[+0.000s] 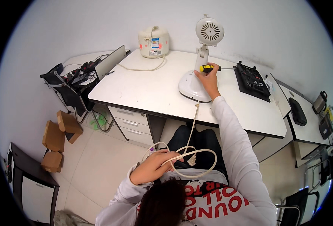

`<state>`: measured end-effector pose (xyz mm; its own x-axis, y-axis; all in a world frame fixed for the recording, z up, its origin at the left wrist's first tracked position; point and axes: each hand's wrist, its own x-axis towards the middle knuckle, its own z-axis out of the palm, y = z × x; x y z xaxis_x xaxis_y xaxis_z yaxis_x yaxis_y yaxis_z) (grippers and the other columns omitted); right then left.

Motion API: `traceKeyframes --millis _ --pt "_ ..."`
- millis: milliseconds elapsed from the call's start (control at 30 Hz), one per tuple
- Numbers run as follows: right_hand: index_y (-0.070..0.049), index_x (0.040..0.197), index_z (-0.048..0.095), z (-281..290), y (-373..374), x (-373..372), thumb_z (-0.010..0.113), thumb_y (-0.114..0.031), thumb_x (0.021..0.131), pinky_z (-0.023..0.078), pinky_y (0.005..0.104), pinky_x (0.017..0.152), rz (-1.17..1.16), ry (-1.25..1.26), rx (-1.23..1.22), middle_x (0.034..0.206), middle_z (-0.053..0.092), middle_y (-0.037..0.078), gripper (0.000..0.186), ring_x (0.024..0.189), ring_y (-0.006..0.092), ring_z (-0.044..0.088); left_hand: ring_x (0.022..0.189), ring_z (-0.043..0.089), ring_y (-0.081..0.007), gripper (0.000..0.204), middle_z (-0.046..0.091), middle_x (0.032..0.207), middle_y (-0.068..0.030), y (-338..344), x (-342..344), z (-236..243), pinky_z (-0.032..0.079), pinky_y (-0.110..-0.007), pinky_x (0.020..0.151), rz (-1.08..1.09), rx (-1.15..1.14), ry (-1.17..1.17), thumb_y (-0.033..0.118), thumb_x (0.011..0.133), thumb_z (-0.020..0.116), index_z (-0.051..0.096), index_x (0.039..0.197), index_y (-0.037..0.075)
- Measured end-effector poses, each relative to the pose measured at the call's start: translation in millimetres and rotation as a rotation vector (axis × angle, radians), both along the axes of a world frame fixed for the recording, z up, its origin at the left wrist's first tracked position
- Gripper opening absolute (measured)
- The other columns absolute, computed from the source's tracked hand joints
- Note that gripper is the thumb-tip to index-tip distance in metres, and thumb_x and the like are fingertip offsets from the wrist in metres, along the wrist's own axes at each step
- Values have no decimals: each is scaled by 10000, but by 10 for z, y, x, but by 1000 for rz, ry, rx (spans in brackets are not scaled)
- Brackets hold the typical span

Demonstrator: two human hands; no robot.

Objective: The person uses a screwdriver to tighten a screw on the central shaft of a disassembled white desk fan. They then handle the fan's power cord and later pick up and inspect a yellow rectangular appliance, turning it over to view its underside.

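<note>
A white appliance with a round vented head [210, 31] on a jointed neck stands on the white desk [125, 86]. My right hand [208, 79] grips a yellow-and-black screwdriver [206, 68] horizontally against the appliance's neck, just above its base [191, 86]. My left hand [155, 165] is closed around a loop of cream power cord [196, 174] above my lap; the plug [191, 160] dangles beside it, and the cord runs up to the base. An open black tool case [252, 81] lies right of the appliance.
A cream rice cooker [145, 47] sits at the back left. Left are a chair with cables [57, 86] and cardboard boxes [51, 137]. A side table on the right holds a black case [297, 111] and a kettle [320, 102]. Desk drawers [128, 124] are below.
</note>
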<state>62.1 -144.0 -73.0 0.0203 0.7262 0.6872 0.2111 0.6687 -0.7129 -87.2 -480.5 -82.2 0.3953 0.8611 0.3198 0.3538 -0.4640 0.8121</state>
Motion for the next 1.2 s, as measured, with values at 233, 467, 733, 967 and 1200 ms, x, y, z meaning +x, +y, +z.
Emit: traceKeyframes --millis 233,467,733,967,1200 --pt "-94 1136 315 -20 124 -9 797 -190 688 491 308 704 -35 10 -62 923 583 118 666 733 190 575 559 483 -107 272 439 611 28 -25 -351 -102 436 -238 645 131 -392 -628 256 940 484 557 1030 10" --pt "-96 1122 337 22 -122 73 789 -230 700 503 360 736 -145 -83 -53 932 625 177 633 838 311 637 604 433 -65 286 403 660 63 641 -827 -85 459 -250 680 206 -182 -1128 217 941 483 497 1146 17" --pt "-116 1107 350 42 -314 40 778 -254 705 496 409 683 -276 -82 -29 882 648 171 603 795 355 642 1021 573 -213 498 548 1189 -143 1818 -150 342 471 -331 832 468 28 -950 112 896 461 282 1345 -14" --pt "-114 1103 359 64 -542 129 779 -248 697 482 424 643 -258 -146 31 856 642 174 600 777 376 629 1131 485 -249 778 462 1229 -215 2665 433 -69 420 -327 898 522 53 -419 58 707 636 225 1363 -21" --pt "-103 1133 360 -17 -646 455 685 -112 784 483 346 772 116 -105 -38 994 603 139 476 903 275 625 997 584 -351 819 573 1065 -235 2773 909 -188 459 -357 834 543 237 -414 133 654 773 258 1259 -67"
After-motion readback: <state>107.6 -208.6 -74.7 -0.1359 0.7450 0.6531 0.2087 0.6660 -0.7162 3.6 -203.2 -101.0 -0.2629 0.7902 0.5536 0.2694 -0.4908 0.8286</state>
